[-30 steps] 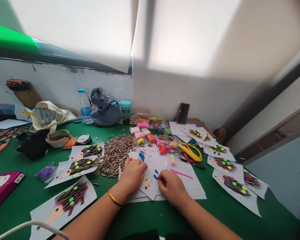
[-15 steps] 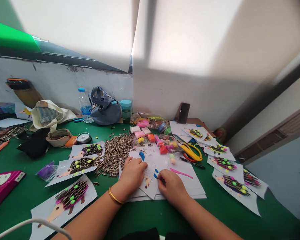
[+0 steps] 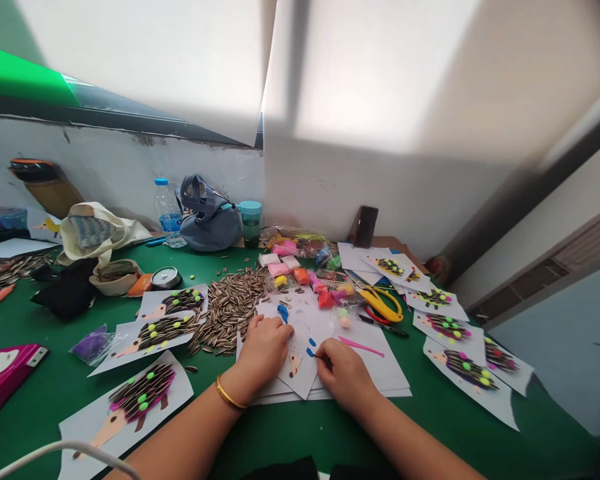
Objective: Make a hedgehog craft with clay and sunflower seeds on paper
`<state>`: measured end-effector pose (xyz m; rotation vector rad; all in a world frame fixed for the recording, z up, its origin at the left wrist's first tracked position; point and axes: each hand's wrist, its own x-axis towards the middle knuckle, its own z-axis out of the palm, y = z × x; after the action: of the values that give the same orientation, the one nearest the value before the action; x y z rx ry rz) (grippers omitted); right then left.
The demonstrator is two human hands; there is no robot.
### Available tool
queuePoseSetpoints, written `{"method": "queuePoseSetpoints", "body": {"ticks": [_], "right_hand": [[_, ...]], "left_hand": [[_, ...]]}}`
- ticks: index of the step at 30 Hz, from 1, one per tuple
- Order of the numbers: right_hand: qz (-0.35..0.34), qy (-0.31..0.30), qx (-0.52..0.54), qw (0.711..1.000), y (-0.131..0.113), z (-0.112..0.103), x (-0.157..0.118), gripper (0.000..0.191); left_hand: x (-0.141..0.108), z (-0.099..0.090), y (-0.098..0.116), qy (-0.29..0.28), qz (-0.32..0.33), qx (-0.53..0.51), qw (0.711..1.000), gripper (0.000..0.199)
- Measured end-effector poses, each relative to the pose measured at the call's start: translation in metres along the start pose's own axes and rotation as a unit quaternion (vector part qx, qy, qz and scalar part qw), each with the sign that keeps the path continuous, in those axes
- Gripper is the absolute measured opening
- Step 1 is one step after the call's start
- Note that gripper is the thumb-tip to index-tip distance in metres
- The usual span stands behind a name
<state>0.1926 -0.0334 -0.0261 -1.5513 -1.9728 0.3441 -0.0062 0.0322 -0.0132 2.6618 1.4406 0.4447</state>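
Note:
My left hand point(image 3: 263, 348) lies on a white sheet with a hedgehog drawing point(image 3: 299, 343), its fingers bent over the paper's left side and holding nothing I can see. Just beyond its fingertips is a lump of blue modelling clay point(image 3: 283, 313). My right hand point(image 3: 344, 371) is closed in a pinch at the drawing's right edge. A thin dark tip shows at its fingertips, touching or very near a small blue clay piece point(image 3: 310, 353); what the fingers hold is mostly hidden. A second blue clay piece point(image 3: 312, 342) sits just above. Behind the right hand lies a pink modelling tool point(image 3: 361, 346).
A heap of sunflower seeds point(image 3: 233, 303) spreads left of the sheet. Bagged coloured clay point(image 3: 293, 263) and yellow-handled scissors point(image 3: 386, 303) lie beyond. Seed-covered hedgehog pictures flank both sides, one point(image 3: 130, 407) at front left. A white cable point(image 3: 80, 445) crosses the lower left corner.
The view has shifted slightly. My right fingertips have pulled back a little from the lower blue piece, and the thin dark tip now shows between them. My left hand stays in place.

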Motion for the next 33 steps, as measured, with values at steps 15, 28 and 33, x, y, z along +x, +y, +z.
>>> {"method": "queuePoseSetpoints", "body": {"ticks": [15,28,33], "right_hand": [[-0.01,-0.007,-0.039,0.999,0.002,0.004,0.002,0.014],[0.029,0.012,0.04,0.999,0.006,-0.003,0.005,0.009],[0.031,0.002,0.025,0.999,0.011,-0.004,0.015,0.01]], "left_hand": [[0.0,-0.001,0.001,0.0,0.0,-0.002,1.0,0.029],[0.0,-0.002,0.001,-0.007,-0.001,-0.003,1.0,0.03],[0.001,-0.001,0.001,-0.008,-0.002,0.002,1.0,0.029]]}}
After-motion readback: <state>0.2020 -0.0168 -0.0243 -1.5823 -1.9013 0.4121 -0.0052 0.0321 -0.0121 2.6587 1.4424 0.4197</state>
